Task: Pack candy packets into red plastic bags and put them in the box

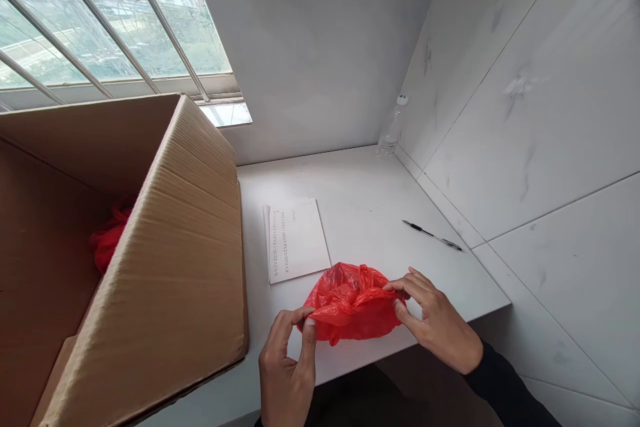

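Observation:
A crumpled red plastic bag [353,303] lies on the white counter [365,213] near its front edge. My left hand [287,367] pinches the bag's left edge between thumb and fingers. My right hand [435,323] pinches the bag's right edge with thumb and forefinger, its other fingers spread. Both hands hold the bag just above or on the counter.
A large open cardboard box [165,267] stands at the left with more red plastic [110,233] inside. A printed paper sheet [296,239] lies behind the bag. A black pen [433,235] lies at the right by the tiled wall. A clear bottle [391,130] stands in the far corner.

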`<state>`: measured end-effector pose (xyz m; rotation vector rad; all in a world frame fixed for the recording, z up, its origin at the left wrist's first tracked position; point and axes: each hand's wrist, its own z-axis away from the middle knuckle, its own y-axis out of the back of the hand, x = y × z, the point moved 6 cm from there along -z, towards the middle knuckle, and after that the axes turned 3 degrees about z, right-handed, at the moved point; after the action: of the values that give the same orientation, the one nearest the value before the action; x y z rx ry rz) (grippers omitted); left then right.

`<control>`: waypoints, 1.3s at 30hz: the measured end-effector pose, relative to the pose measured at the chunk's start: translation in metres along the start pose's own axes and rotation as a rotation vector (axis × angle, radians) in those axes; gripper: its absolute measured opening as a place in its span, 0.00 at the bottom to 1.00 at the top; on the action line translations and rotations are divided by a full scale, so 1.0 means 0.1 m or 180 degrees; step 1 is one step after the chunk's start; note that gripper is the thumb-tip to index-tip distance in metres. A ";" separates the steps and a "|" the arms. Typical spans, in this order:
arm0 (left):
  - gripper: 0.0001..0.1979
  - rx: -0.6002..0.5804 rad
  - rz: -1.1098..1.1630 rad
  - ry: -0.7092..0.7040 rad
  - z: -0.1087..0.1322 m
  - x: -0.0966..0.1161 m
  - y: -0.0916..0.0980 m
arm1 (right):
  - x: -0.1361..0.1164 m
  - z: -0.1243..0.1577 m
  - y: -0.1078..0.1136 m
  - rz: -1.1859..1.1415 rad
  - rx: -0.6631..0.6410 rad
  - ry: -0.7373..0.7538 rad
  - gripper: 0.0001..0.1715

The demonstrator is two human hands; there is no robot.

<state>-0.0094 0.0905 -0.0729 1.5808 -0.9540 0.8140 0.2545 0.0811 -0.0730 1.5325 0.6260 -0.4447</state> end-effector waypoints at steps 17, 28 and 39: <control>0.13 -0.0585 -0.0547 -0.1055 0.08 0.33 -0.23 | -0.11 -0.04 -0.07 -0.0396 -0.0276 -0.0253 0.13; 0.27 -0.0325 -0.0549 -0.0548 0.06 0.36 -0.01 | -0.06 0.01 0.10 -0.1293 0.0219 -0.0751 0.11; 0.12 -0.0113 0.0584 0.0201 -0.01 0.26 0.12 | -0.14 0.06 0.22 -0.1891 0.0574 -0.0827 0.20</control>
<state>-0.0084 0.0858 -0.0444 1.4432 -1.0730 0.9633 0.2579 0.0738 -0.0478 1.4057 0.8493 -1.1583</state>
